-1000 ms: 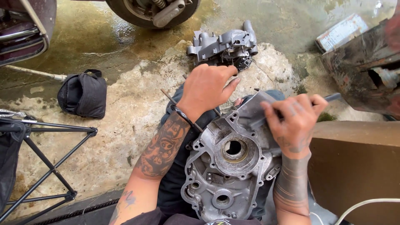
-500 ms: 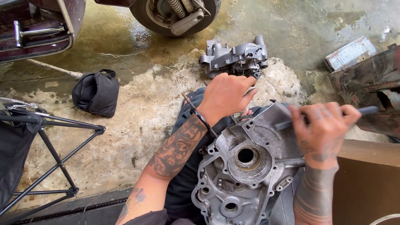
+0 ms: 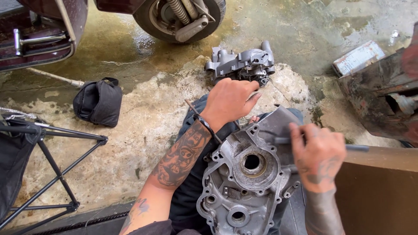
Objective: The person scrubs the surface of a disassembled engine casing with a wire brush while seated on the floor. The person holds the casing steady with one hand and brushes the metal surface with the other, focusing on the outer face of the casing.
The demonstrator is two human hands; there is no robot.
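Hands at work: my left hand (image 3: 229,101) clenches the far rim of a grey cast-metal engine casing (image 3: 248,174); my right hand (image 3: 317,155) grasps a thin grey metal tool (image 3: 358,148) on it.

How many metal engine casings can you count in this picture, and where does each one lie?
2. One grey engine casing rests on the person's lap, steadied by the left hand. A second engine casing lies on the wet concrete floor beyond, near the wheel. Others may sit out of frame.

Bare floor (image 3: 143,117) left; wooden box (image 3: 379,187) crowds right.
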